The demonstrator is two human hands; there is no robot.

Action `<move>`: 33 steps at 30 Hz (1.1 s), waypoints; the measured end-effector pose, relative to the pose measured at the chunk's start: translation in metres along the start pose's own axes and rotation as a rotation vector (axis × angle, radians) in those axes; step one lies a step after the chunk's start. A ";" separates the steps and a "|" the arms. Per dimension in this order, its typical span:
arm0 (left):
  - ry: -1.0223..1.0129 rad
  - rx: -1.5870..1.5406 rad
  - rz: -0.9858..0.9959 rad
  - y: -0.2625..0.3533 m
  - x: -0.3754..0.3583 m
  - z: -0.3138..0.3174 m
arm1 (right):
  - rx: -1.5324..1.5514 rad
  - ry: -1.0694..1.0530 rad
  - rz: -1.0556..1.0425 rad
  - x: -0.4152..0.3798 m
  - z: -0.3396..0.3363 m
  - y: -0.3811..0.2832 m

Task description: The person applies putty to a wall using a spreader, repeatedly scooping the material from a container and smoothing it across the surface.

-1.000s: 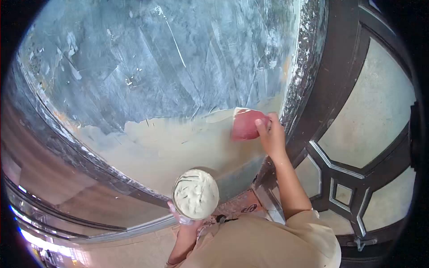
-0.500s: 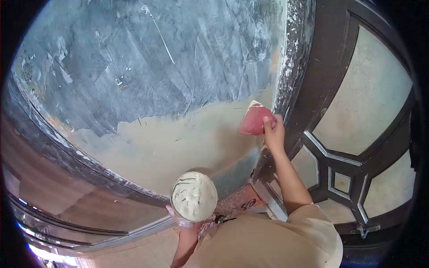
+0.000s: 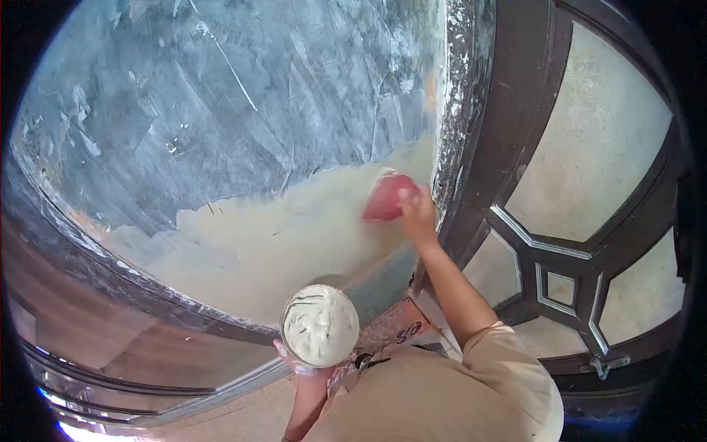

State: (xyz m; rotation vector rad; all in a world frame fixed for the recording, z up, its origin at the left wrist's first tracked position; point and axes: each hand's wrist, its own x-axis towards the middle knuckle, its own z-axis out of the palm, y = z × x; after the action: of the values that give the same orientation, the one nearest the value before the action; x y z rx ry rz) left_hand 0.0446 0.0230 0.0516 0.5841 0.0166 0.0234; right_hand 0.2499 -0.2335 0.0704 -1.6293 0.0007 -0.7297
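Observation:
My left hand (image 3: pixel 298 362), smeared with white, grips a round tub (image 3: pixel 321 325) from below. Pale, lumpy putty with dark streaks fills the tub to the top. Up on the right, my right hand (image 3: pixel 418 214) is closed around a red putty scraper (image 3: pixel 384 197), slightly blurred by motion. Cream residue shows along the scraper's upper edge. The scraper is at the cream-coated lower band (image 3: pixel 276 239) of the wall; firm contact with the surface cannot be made out. Above that band the wall is blue-grey and streaked (image 3: pixel 221 110).
A dark, paint-specked post (image 3: pixel 460 96) borders the wall on the right, beside a dark door with pale panels (image 3: pixel 589 132). Along the lower left runs a dark curved frame (image 3: pixel 147 287). An orange printed item (image 3: pixel 394 324) lies below the wall.
My right hand has moved left with the red scraper across the coated band. The view has shifted slightly, so the wall and door appear farther left. The tub stays in my left hand.

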 end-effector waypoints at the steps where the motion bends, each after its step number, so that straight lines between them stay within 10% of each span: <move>1: -0.002 -0.018 -0.017 0.000 -0.002 -0.004 | -0.009 0.092 0.064 -0.006 -0.011 0.041; 7: 0.009 -0.011 -0.021 -0.005 0.000 -0.011 | 0.204 0.117 0.376 -0.030 -0.029 0.037; 9: -0.003 0.032 -0.021 -0.007 0.002 -0.003 | -0.014 0.006 -0.019 -0.015 -0.013 0.003; 16: -0.016 0.010 -0.062 -0.014 0.006 0.024 | -0.222 -0.138 -0.097 0.005 0.021 -0.084; 21: -0.071 0.004 -0.062 -0.014 0.000 0.017 | -0.058 0.124 0.136 0.001 -0.028 0.060; 23: -0.028 -0.634 -0.159 -0.014 -0.007 0.011 | 0.127 0.149 0.347 -0.036 -0.045 0.105; 28: -0.181 -0.030 -0.043 -0.019 0.001 0.008 | 0.286 0.130 0.457 -0.078 -0.060 0.110; 33: -0.135 0.023 -0.042 -0.025 0.002 0.019 | -0.024 -0.056 -0.156 -0.018 -0.038 0.032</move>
State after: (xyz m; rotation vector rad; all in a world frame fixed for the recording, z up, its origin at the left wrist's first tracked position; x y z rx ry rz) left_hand 0.0478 -0.0080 0.0539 0.6072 -0.1018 -0.0568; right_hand 0.2312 -0.2666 0.0345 -1.6858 -0.1593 -0.8052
